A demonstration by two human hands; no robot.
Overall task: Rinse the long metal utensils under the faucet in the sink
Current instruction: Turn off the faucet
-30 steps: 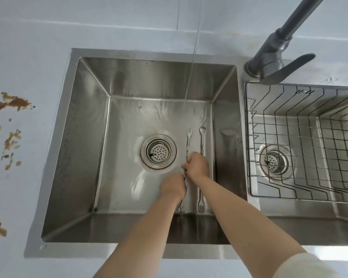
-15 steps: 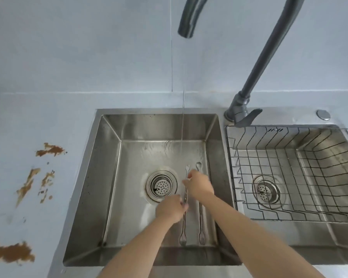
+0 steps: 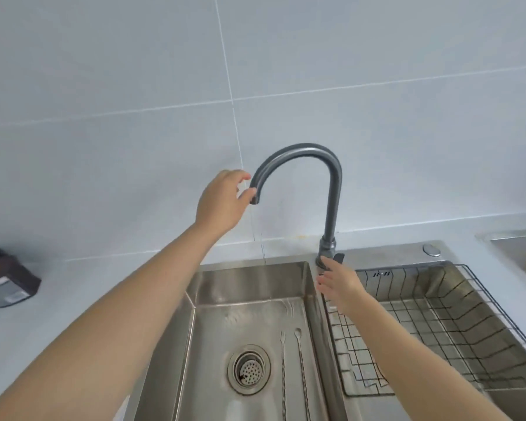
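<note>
Left hand [image 3: 222,205]: raised to the outlet end of the gooseneck faucet [image 3: 331,183]. Thumb and forefinger sit either side of the spout tip with the thumb touching it; the fingers are loosely curved and not closed round it.

Right hand [image 3: 340,287]: at the faucet base. The fingers are nearly straight and relaxed, with the tips against the base beside the lever [image 3: 340,256]. It grasps nothing.

A thin water stream [image 3: 257,235] falls from the spout into the left sink basin [image 3: 170,344].

Utensils: a long twisted-handle fork [image 3: 283,375] and a long spoon [image 3: 302,375] lie flat on the basin floor. They are parallel and just beside each other, with their heads toward 12 o'clock. Both are at 3 o'clock of the drain strainer [image 3: 249,369], the fork nearer to it. Neither hand touches them. Their lower ends run out of view.

The right basin holds a wire basket [image 3: 438,314]. A round metal cap [image 3: 431,250] is at 3 o'clock of the faucet base. A dark box [image 3: 6,281] sits on the tabletop [image 3: 73,299], at 9 o'clock of the sink.
</note>
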